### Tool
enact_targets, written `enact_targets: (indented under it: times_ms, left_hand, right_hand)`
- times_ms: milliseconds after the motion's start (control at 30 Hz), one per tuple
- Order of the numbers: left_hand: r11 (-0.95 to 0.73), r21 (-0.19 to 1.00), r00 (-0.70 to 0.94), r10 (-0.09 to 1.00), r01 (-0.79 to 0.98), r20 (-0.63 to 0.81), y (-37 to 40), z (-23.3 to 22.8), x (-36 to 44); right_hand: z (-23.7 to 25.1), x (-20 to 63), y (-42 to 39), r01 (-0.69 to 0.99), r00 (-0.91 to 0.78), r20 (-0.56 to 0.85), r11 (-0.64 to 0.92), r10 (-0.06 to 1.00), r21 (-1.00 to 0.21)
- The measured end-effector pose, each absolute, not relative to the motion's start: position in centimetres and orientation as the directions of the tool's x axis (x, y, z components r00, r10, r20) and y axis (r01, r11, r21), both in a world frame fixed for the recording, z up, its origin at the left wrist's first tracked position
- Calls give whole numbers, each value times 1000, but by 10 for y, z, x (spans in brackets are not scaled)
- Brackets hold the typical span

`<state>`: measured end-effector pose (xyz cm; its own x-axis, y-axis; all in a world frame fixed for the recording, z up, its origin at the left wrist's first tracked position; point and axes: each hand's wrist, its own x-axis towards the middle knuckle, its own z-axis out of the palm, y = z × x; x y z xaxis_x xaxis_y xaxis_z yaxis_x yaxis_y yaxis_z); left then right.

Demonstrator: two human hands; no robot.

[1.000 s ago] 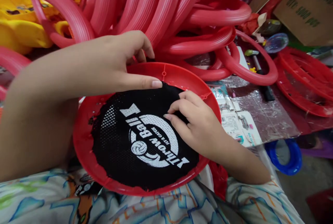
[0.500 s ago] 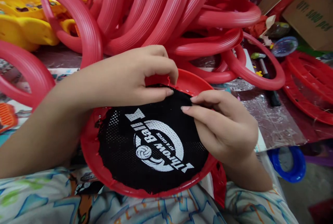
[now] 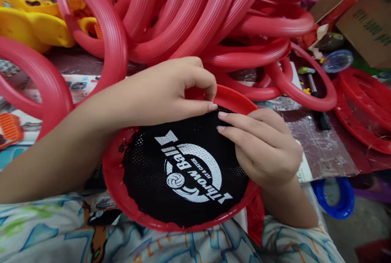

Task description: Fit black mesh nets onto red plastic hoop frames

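Note:
A round black mesh fabric (image 3: 146,189) printed "Throw Ball" in white lies inside a red plastic ring (image 3: 114,187) above my lap. My left hand (image 3: 189,88) reaches across to the far side of the ring, thumb and bent fingers pinching the mesh edge. Close beside its thumb tip, my right hand (image 3: 269,145) has its fingertips together at the far right edge of the mesh. Whether cloth lies between those right fingertips is hard to see.
Many pink-red ribbed rings (image 3: 195,14) are heaped at the back. Yellow plastic parts (image 3: 33,27) sit back left, an orange piece (image 3: 10,128) below them. To the right are a hammer-like tool (image 3: 317,100), red rings (image 3: 363,108), a cardboard box (image 3: 366,23) and a blue ring (image 3: 348,202) lower down.
My right fingertips have moved left along the mesh edge, closer to my left thumb. The left hand keeps its pinch. The whole view has shifted slightly.

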<state>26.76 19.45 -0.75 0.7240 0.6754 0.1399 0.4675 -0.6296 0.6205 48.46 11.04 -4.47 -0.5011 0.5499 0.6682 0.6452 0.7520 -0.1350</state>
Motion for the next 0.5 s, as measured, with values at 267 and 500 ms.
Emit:
enact_targets:
  times_ms: [267,500]
  left_hand:
    - [-653,584,711,682,483,175,197,-12,271]
    - [-637,572,704,696,516,140,197,-13,274]
  right_hand:
    - [-49,484,112,679,-452,657,710,603,-185]
    - [-50,484,113,682,-425,638,691,642,-241]
